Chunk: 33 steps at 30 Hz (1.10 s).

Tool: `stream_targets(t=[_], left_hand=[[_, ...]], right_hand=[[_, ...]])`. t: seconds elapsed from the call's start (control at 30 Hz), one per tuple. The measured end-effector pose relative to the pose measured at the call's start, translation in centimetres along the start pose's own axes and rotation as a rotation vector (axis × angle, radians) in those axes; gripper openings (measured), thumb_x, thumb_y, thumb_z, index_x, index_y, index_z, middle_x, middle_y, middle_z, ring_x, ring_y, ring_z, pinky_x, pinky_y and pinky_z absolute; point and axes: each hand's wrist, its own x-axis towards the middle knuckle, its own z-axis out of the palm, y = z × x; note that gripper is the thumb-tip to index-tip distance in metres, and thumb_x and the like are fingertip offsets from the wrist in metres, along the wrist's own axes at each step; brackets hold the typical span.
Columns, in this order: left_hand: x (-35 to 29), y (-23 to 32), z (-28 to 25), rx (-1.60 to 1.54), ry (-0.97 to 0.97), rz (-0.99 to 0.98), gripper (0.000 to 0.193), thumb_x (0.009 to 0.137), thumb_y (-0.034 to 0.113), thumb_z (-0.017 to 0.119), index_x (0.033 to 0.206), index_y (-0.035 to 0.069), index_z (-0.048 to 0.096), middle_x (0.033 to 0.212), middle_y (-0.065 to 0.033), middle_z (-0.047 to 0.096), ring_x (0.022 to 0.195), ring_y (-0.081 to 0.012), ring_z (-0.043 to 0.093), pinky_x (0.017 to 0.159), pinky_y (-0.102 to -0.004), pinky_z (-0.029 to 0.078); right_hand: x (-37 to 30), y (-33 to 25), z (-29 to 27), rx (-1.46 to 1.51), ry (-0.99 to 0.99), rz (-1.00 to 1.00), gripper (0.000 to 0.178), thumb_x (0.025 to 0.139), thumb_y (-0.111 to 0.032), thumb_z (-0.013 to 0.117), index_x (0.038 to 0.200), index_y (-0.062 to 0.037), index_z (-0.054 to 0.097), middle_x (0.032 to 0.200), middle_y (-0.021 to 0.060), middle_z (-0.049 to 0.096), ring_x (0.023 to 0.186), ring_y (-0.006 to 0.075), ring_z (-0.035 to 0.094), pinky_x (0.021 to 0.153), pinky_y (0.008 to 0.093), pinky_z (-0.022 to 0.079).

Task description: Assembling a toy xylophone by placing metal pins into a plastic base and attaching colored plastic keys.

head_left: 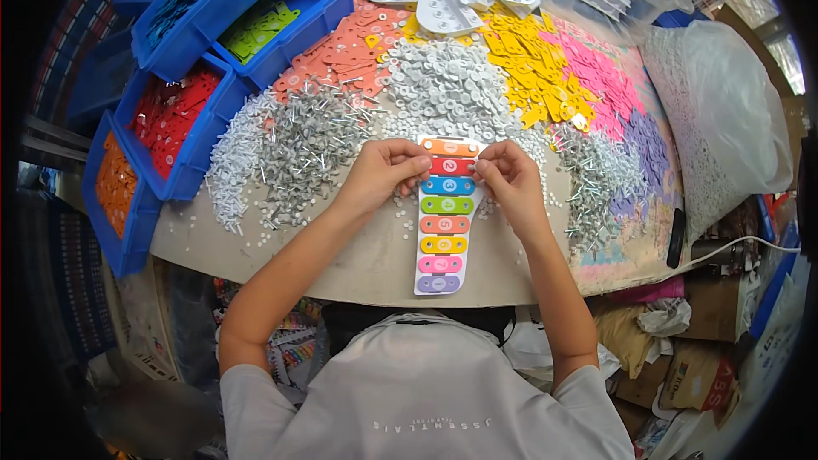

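A white toy xylophone (422, 238) lies lengthwise at the table's near edge, its coloured bars running from orange at the far end to purple at the near end. Small white caps sit at both ends of the orange bar (449, 147); the nearer bars show bare fasteners. My left hand (385, 172) has thumb and fingers pinched at the left end of the red bar (449, 166). At that bar's right end, my right hand (511, 181) is pinched too. Whatever either fingertip grips is too small or covered to make out.
Beyond the xylophone lie heaps of white caps (447, 77), pins (311, 149), more pins (592, 183), and yellow bars (541, 68). Blue bins (192, 162) with coloured bars stand at the left. A filled clear plastic bag (724, 111) stands right; white xylophone bases (443, 0) lie at the back.
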Motion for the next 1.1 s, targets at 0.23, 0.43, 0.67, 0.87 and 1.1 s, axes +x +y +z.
stream_targets(t=[0.23,0.43,0.67,0.87,1.1], left_hand=[[-0.1,1.1,1.3,0.145,0.132,-0.094,0.038,0.09,0.026,0.075,0.113,0.005,0.053,0.07,0.001,0.06,0.053,-0.0031,0.046,0.043,-0.0206,0.03],[1.0,2.0,0.1,0.197,-0.051,-0.277,0.037,0.091,0.033,0.073,0.104,0.008,0.049,0.065,0.0041,0.048,0.05,-0.0034,0.04,0.04,-0.0203,0.024],[1.9,1.8,0.6,0.195,-0.047,-0.257,0.033,0.089,0.025,0.075,0.095,0.007,0.049,0.066,0.0023,0.05,0.051,-0.0039,0.041,0.041,-0.0223,0.027],[2.9,-1.0,0.5,0.398,0.021,-0.043,0.027,0.09,0.019,0.074,0.097,0.003,0.053,0.072,0.0003,0.056,0.058,-0.0063,0.05,0.049,-0.0243,0.039],[-0.3,-0.4,-0.2,0.611,0.12,0.139,0.037,0.088,0.031,0.074,0.1,0.001,0.057,0.077,-0.0125,0.065,0.067,-0.0248,0.063,0.061,-0.0376,0.05]], right_hand=[[1.0,-0.9,-1.0,-0.229,-0.032,0.056,0.017,0.094,-0.012,0.068,0.103,-0.0025,0.057,0.071,0.0009,0.063,0.06,0.0052,0.055,0.052,0.0209,0.038],[2.3,-1.6,-1.7,-0.455,-0.074,0.08,0.038,0.089,-0.033,0.076,0.104,-0.0038,0.057,0.06,0.0002,0.056,0.051,0.0064,0.05,0.046,0.024,0.034],[3.1,-1.3,-2.2,-0.376,-0.247,0.331,0.037,0.092,-0.038,0.072,0.11,-0.0094,0.057,0.067,-0.0033,0.053,0.05,0.0035,0.04,0.043,0.0229,0.025],[3.5,-0.8,-2.1,-0.397,-0.282,0.29,0.034,0.093,-0.037,0.071,0.109,-0.0103,0.057,0.067,-0.0047,0.053,0.051,0.003,0.04,0.043,0.0226,0.026],[0.9,-2.2,-1.5,-0.773,-0.004,-0.005,0.034,0.091,-0.032,0.073,0.106,-0.0058,0.059,0.074,0.0071,0.063,0.057,0.0145,0.057,0.052,0.0319,0.045]])
